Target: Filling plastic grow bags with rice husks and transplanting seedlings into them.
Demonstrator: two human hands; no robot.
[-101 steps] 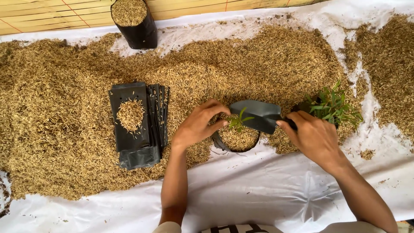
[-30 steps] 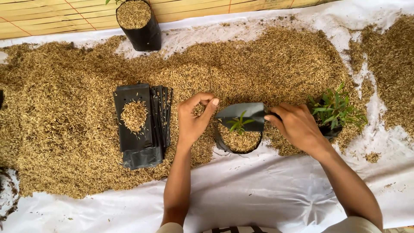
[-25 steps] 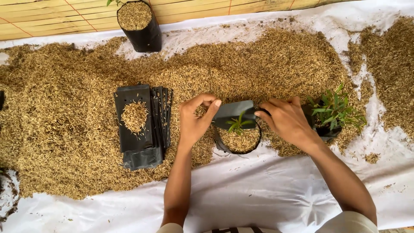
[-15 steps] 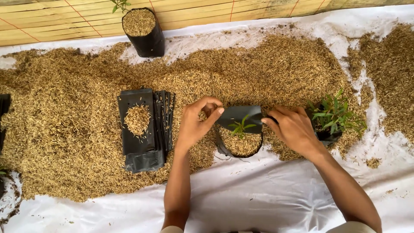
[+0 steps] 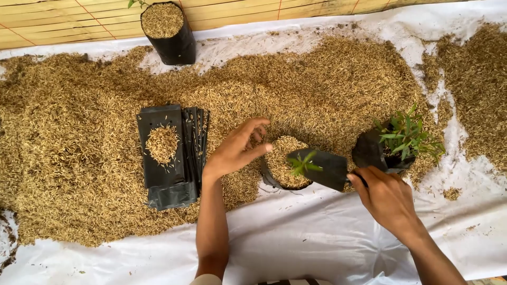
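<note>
A white plastic sheet [image 5: 317, 248] covered the ground below a bamboo mat [image 5: 63, 24] along the top edge. Across most of the sheet lay a broad spread of golden rice husk [image 5: 79, 158]. On the husk at left sat a flat stack of black rectangular planting bags [image 5: 171, 177], a small heap of husk resting on the top one. At the top edge stood a filled black bag [image 5: 168, 32], upright and round, packed with husk. At right a black bag of green seedlings [image 5: 393, 145] leaned in the husk. In the middle stood a small black bag [image 5: 285, 163] filled with husk, a single green seedling [image 5: 302, 163] at its right rim. The left hand [image 5: 237, 150] was open with fingers spread, its thumb touching the bag's left rim and gripping nothing. The right hand [image 5: 388, 198] was closed around the handle of a dark trowel [image 5: 325, 168], whose blade lay against the seedling.
</note>
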